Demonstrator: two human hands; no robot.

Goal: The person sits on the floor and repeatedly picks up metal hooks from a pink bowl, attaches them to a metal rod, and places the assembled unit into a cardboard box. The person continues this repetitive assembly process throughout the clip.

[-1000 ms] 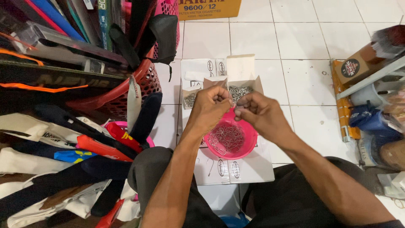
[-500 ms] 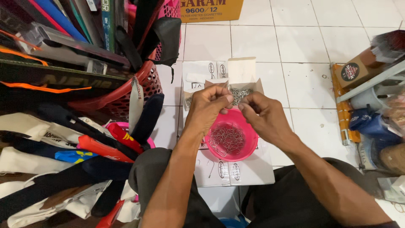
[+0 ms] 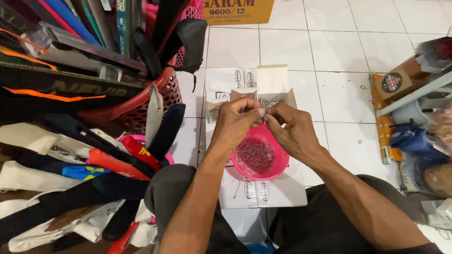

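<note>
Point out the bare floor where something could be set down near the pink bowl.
Bare white tiles lie beyond the open cardboard box, up to the yellow carton, and right of the pink bowl toward the shelf clutter. Left is crowded: red basket, piled bags.

Yellow carton (image 3: 238,10) top centre; brown box (image 3: 400,81) right, perhaps round-labelled.

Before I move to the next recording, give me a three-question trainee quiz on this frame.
1. True or false: the pink bowl is empty.
2. What does the bowl rest on? A) bare floor tile B) flattened white cardboard box C) red basket
3. Where do the left hand and right hand meet?

Key: 1. False, it holds small metal wire hooks. 2. B. 3. Fingertips together above the bowl's far rim, pinching something too small to identify.
</note>
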